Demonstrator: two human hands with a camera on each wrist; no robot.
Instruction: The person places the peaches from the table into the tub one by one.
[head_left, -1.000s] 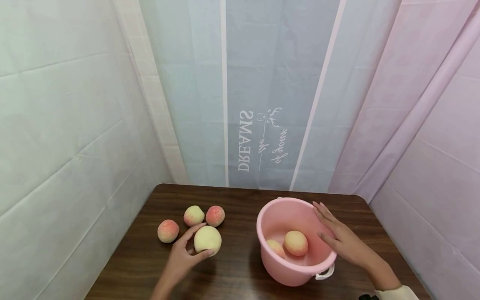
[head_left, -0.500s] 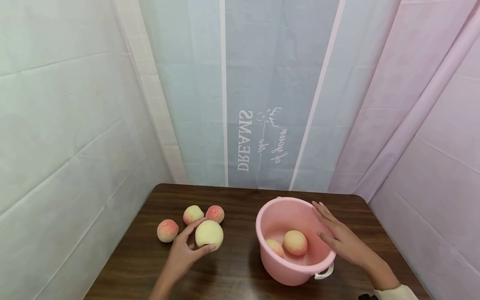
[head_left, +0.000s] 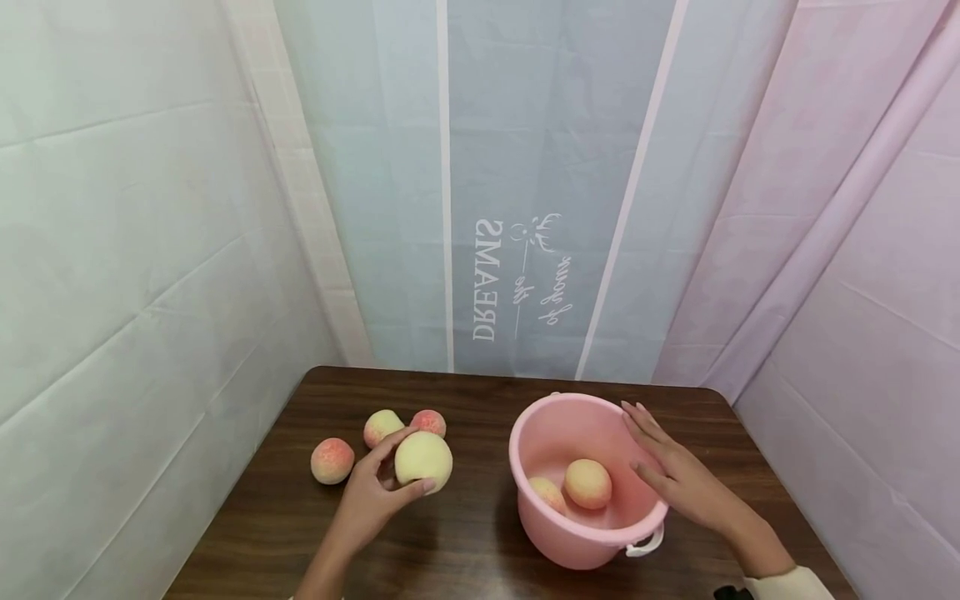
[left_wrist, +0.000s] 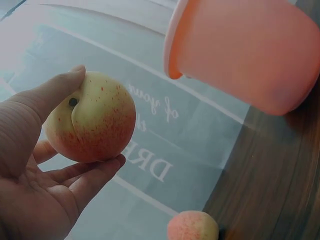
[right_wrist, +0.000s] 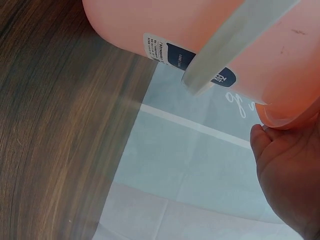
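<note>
My left hand (head_left: 375, 492) holds a pale yellow peach (head_left: 423, 460) between thumb and fingers, raised above the table. The left wrist view shows its red-speckled side, a crease and a small dark spot near the thumb. My right hand (head_left: 686, 483) rests at the right rim of a pink bucket (head_left: 562, 533), its fingers fairly straight and its thumb over the opening. Inside the bucket lie two peaches, one whole in view (head_left: 588, 483) and another peach (head_left: 547, 494) partly hidden by the near wall.
Three more peaches lie at the table's left: a reddish peach (head_left: 332, 461), a yellow-pink peach (head_left: 382, 427) and a red peach (head_left: 429, 423) partly behind the held one. A white handle (right_wrist: 235, 45) hangs on the bucket. Curtains enclose the dark wooden table (head_left: 465, 550).
My left hand has lifted the peach and carried it slightly up and to the right in the head view. The right hand stays at the bucket rim.
</note>
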